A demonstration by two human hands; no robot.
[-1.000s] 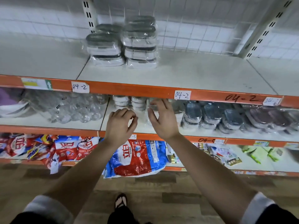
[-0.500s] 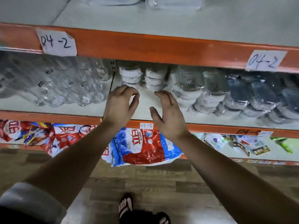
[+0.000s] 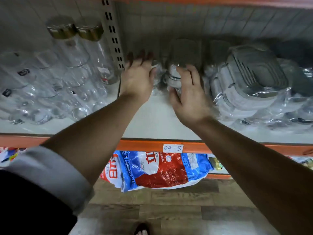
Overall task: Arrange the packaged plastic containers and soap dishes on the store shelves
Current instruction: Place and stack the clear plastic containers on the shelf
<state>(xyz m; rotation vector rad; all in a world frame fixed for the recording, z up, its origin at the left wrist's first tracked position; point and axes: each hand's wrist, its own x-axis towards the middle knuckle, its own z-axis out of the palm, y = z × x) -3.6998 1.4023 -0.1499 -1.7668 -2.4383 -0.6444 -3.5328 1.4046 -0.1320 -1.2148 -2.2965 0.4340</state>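
A film-wrapped stack of small round clear plastic containers (image 3: 171,78) sits deep on the white shelf board (image 3: 152,121), near its back edge and about midway along the visible span. It is just beside a larger film-wrapped stack of grey ribbed oval containers (image 3: 249,85) on its right. Both hands reach in for it: the left hand (image 3: 137,80) is at its left flank with fingers straight and spread wide, and the right hand (image 3: 188,99) is at its front right with fingers long, only slightly bent, thumb out. Neither holds anything, and blur hides whether any fingertip meets the wrap. The pack looks light and fairly stiff inside, but the film is slick and loose, so pinching the film alone would likely slip or tear. Palms pressed flat on opposite sides, low on the stack, seem the surer hold. Clear glass jars with gold lids (image 3: 72,53) crowd the left end of the shelf beyond the slotted metal upright (image 3: 113,34); they are fragile, so the left forearm wants care. Below the orange front edge (image 3: 144,145), with its white paper label (image 3: 172,148), hangs a red-and-blue plastic bag (image 3: 152,168).
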